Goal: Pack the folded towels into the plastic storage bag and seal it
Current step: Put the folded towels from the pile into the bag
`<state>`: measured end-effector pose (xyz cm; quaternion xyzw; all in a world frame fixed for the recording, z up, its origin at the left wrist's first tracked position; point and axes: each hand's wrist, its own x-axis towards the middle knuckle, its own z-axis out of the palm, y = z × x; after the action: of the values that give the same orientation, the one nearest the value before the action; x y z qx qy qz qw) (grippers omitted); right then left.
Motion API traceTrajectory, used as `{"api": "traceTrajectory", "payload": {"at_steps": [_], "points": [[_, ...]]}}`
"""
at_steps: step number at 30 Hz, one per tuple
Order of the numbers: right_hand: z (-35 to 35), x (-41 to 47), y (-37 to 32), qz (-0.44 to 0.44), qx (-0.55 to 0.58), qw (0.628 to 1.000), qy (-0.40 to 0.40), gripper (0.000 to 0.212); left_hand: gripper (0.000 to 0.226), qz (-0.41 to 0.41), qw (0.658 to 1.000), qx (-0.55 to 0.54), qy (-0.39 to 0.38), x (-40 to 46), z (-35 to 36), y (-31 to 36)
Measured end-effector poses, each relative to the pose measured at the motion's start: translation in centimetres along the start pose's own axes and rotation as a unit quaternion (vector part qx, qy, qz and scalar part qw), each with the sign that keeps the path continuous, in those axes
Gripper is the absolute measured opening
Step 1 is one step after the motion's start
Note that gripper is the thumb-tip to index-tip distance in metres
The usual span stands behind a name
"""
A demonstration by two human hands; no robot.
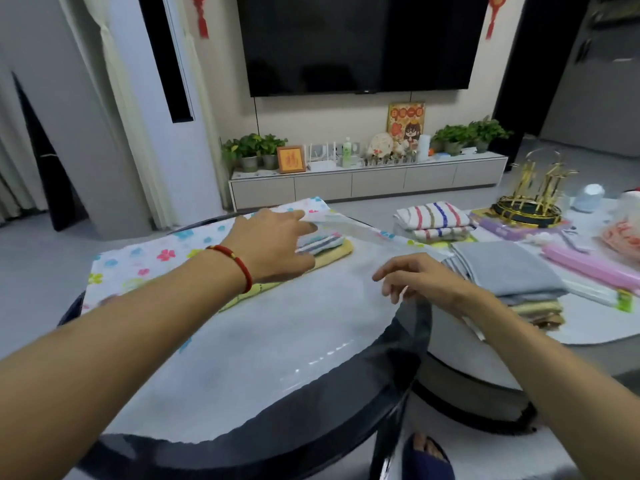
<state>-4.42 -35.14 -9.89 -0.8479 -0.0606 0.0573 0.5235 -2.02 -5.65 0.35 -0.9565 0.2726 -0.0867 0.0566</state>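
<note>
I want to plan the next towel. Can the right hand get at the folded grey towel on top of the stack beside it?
Probably yes. The right hand hovers open just left of the grey towel, which lies uncovered on top of its stack, and nothing stands between them.

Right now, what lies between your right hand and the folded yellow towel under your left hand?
Head view: only the clear plastic storage bag between right hand and yellow towel.

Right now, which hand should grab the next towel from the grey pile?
The right hand, probably. It hovers open right beside the grey towel stack. The left hand is busy on the far side, resting on the towels already lying in the plastic bag.
</note>
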Motion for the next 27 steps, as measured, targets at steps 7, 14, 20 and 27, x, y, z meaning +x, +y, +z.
{"api": "traceTrajectory", "payload": {"at_steps": [7, 14, 20, 27], "points": [[-10.1, -5.3, 7.6, 0.113, -0.308, 0.883, 0.335, 0.020, 0.063, 0.022, 0.998, 0.051, 0.002, 0.8, 3.2, 2.8], [-15.5, -1.1, 12.8, 0.269, -0.361, 0.839, 0.306, 0.045, 0.064, 0.013, 0.999, 0.032, 0.029, 2.2, 4.6, 3.0], [-17.4, 0.1, 12.2, 0.352, -0.373, 0.817, 0.264, 0.060, 0.065, 0.001, 0.999, 0.010, 0.040, 2.8, 5.3, 2.6], [-17.2, -1.4, 8.4, 0.236, -0.277, 0.902, 0.232, 0.071, 0.048, -0.022, 1.000, -0.002, 0.022, 1.2, 4.7, 1.9]]}}
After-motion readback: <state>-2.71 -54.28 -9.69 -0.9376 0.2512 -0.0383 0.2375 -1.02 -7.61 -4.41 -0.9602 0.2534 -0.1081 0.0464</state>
